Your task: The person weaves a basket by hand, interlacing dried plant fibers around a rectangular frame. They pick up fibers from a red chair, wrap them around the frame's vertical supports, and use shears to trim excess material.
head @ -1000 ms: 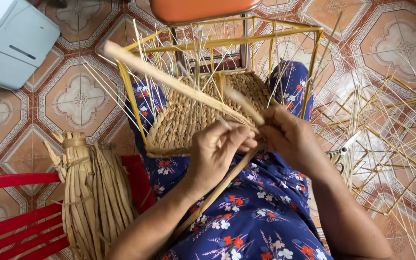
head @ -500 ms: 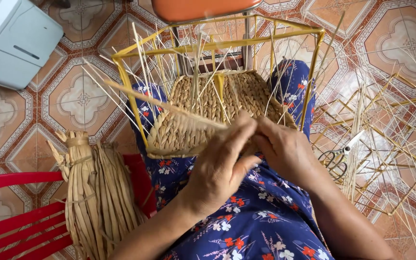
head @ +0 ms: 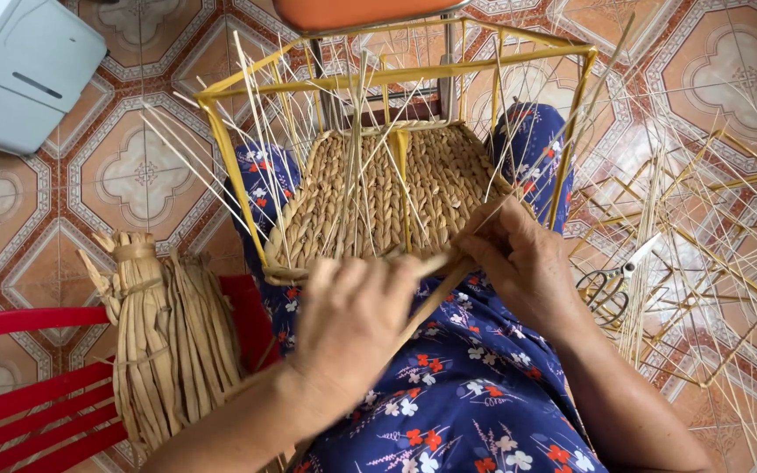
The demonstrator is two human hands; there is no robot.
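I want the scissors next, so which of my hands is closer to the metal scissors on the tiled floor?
Right. The right hand sits just beside the metal scissors, at the woven straw basket's edge; the left hand lies farther off, across the lap.

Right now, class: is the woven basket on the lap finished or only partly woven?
Partly woven. The basket has weave only low in its yellow frame; bare stakes stand above.

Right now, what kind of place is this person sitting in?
Probably a home floor used as a basket-weaving spot. A half-woven basket on a yellow frame sits on the lap, a bundle of dried leaf strips waits on a red chair, and the patterned floor tiles look domestic.
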